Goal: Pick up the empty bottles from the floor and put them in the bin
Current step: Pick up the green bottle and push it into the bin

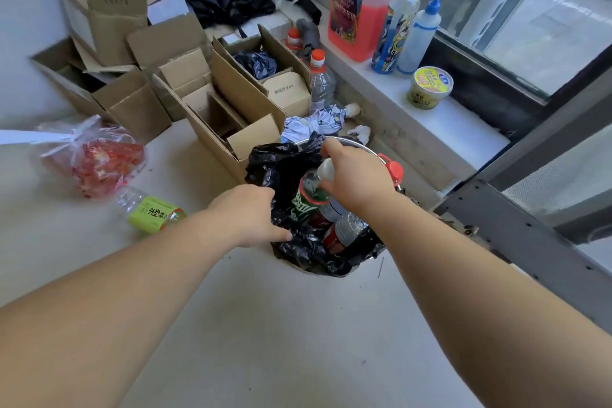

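Note:
A bin with a black liner (298,252) stands on the floor in the middle of the head view. My right hand (354,172) is over it, shut on the neck of a clear bottle with a green label (306,197) that points down into the bin. Beside that bottle lie other bottles (344,232) inside the liner. My left hand (251,214) grips the liner's left edge. A clear bottle with a yellow-green label (150,212) lies on the floor left of the bin. Two orange-capped bottles (319,79) stand behind the bin by the ledge.
Open cardboard boxes (228,93) crowd the floor behind and left of the bin. A clear bag with red contents (94,156) lies at the left. On the window ledge (463,122) stand a pink jug (362,0), spray bottles and a yellow tub (430,86).

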